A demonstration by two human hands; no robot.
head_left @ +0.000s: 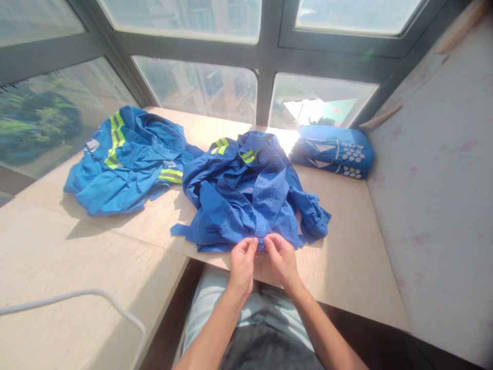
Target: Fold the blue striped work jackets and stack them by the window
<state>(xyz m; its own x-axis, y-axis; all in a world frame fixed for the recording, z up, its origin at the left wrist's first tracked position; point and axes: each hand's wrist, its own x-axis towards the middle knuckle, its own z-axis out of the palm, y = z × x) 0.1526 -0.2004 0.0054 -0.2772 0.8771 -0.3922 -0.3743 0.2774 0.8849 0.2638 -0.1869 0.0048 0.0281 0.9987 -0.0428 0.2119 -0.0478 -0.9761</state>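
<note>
Windows (200, 87): grey-framed panes at 12 o'clock, the clock being centred on the middle garment (265, 190); strong sunlight comes through onto the cloth.
Tabletop (354, 231): pale wood, running to a flower-patterned wall (439, 185) at 3 o'clock. Its near edge stands over the person's lap (208, 290), probably why the cloth lies so close to the body.
Middle garment: blue and crumpled, yellow-and-grey bands (249, 156) towards 12 o'clock, hem (219, 246) at 6 along the table's near edge. It seems turned this way so that the hem comes within easy reach of both hands.
Left hand (242, 259): just on the 7 side of 6 o'clock, thumb and fingertips pinched together on the hem.
Right hand (284, 257): just on the 5 side of 6, pinching the same hem in like manner. The two grips nearly meet, which suggests fine control over one short stretch; whether a button lies between is too small to tell.
Sleeve (314, 221): at 4 o'clock, bunched loosely on the wood, apart from both hands.
Second garment (134, 159): between 9 and 10, heaped, likely set there to leave the hands room.
Folded bundle (331, 149): at 2 o'clock, white-dotted, close to window and wall; its compact shape presumably suits that corner.
White cable (77, 294): at 8, well apart from the cloth.
</note>
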